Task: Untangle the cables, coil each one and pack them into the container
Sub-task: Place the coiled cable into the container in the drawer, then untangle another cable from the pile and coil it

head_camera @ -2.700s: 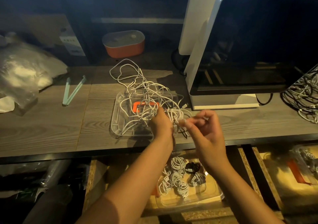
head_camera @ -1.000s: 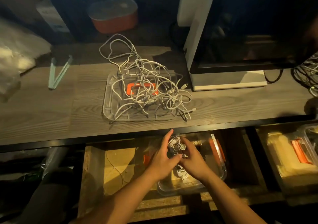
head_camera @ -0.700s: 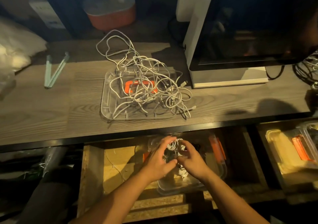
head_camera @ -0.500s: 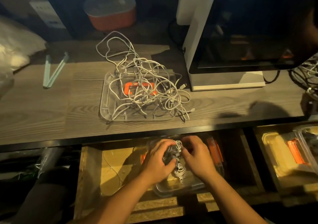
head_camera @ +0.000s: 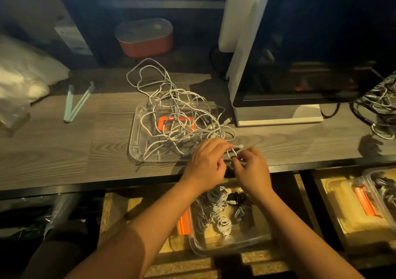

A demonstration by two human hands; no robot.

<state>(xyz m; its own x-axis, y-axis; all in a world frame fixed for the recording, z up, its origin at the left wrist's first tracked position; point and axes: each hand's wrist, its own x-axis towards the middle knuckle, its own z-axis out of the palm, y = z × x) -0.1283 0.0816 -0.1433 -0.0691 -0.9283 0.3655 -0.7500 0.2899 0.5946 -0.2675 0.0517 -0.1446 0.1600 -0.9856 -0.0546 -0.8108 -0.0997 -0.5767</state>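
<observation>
Wooden desk (head_camera: 53, 150) bears clear tray (head_camera: 134, 141), monitor (head_camera: 278, 115), perhaps pale tongs (head_camera: 77, 103).

The tray (head_camera: 134, 148) sits in the middle of the desk (head_camera: 53, 150), with the tangle of cables (head_camera: 177, 111) heaped on it and spilling over its back and right edges. Left of it lie the tongs (head_camera: 77, 103), and further left the bag (head_camera: 23, 79). Behind the tangle, at the back, stands the box (head_camera: 145, 36). The monitor (head_camera: 300, 64) stands right of the tray, with another cable heap (head_camera: 379, 111) at the far right. My left fingers (head_camera: 214, 144) and right fingers (head_camera: 246, 153) meet at the desk's front edge, by the tray's front right corner, with a loose cable (head_camera: 232, 153) pinched between them. Below them, lower than the desk, the container (head_camera: 225, 251) holds coiled cables (head_camera: 214, 205).
</observation>
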